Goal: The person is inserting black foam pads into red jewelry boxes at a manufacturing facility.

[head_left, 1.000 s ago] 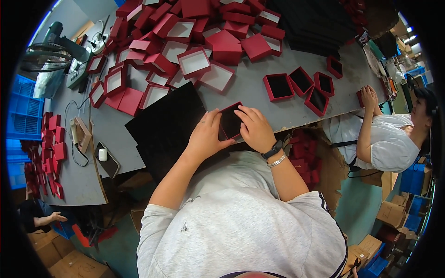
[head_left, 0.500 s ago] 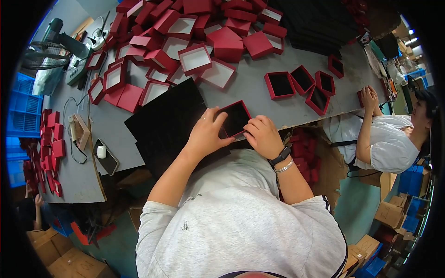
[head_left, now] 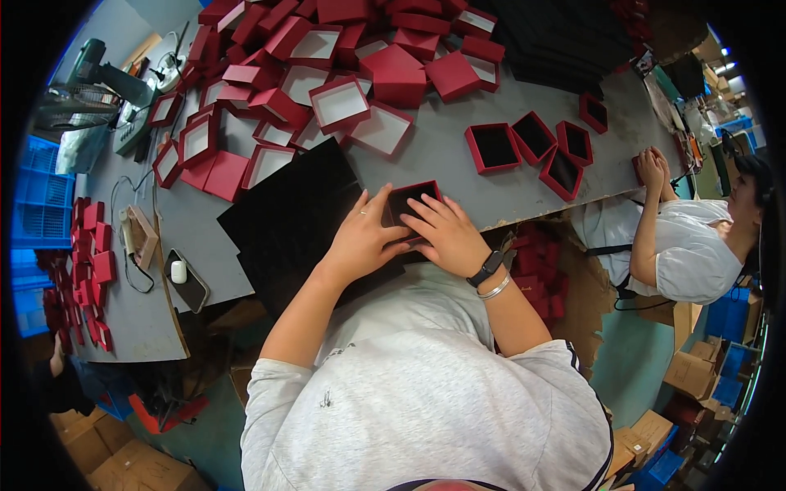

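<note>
Centrally, at the near edge of the desk [head_left: 458, 192], one black-lined red box [head_left: 411, 193] is located. Its left side is bordered by the left grip [head_left: 362, 237], thumb and fingers parted; whether the box is held there cannot be told. Its interior is partly covered by the right grip [head_left: 453, 240], fingers fanned wide. Also listed: five similar boxes [head_left: 493, 149], rightward; black sheets [head_left: 286, 213], leftward; heaped red boxes [head_left: 393, 78], beyond.
</note>
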`<action>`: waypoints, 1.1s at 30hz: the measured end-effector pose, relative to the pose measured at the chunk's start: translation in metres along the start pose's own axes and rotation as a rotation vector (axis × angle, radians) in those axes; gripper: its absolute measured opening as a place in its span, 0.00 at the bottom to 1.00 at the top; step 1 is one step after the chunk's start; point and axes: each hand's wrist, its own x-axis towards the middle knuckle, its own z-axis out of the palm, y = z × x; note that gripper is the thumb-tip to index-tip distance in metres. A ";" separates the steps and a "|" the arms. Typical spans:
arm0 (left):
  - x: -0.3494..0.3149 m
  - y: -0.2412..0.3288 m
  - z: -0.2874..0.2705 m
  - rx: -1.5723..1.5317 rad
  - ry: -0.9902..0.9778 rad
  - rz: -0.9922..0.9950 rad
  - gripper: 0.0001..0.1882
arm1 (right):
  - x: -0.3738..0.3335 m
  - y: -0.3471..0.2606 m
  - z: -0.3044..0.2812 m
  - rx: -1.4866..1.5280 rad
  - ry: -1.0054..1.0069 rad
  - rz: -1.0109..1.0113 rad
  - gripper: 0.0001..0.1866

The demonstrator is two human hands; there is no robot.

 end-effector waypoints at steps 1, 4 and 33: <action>0.000 0.001 -0.001 -0.026 -0.026 -0.010 0.17 | 0.000 0.001 0.003 -0.003 -0.006 0.013 0.28; -0.003 -0.002 -0.001 -0.012 0.005 0.029 0.16 | -0.005 0.009 -0.004 -0.054 -0.007 0.042 0.29; -0.048 0.000 -0.001 0.358 0.185 -0.394 0.32 | 0.139 -0.025 0.032 0.487 0.401 0.206 0.22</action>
